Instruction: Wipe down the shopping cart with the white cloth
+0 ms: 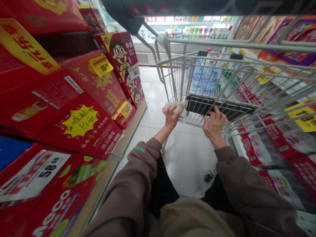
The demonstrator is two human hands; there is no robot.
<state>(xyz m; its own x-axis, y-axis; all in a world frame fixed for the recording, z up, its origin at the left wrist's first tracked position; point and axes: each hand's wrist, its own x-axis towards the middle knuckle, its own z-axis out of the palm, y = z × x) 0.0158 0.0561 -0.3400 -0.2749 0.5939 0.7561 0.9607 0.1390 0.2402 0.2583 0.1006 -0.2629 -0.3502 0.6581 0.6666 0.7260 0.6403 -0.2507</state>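
In the head view, my left hand [171, 116] is closed around a whitish cloth [181, 108], pressed against the lower left corner of a grey wire shopping cart [191, 121]. My right hand [215, 123] grips the cart's lower wire edge, its fingers reaching over a black panel [201, 104]. Thumb and forefinger are bent around that edge; the other fingertips are partly hidden by the wires. Behind the panel, clear bottles with blue tints [204, 77] show through the mesh.
Stacked red drink cartons [81, 115] with price tags rise on the left, above a wooden shelf edge [130, 123]. Packs in red and white wrap [278, 141] line the right. The cart's dark handle [209, 8] crosses overhead. A lit shelf of bottles [187, 31] stands beyond the white tiled floor [189, 158].
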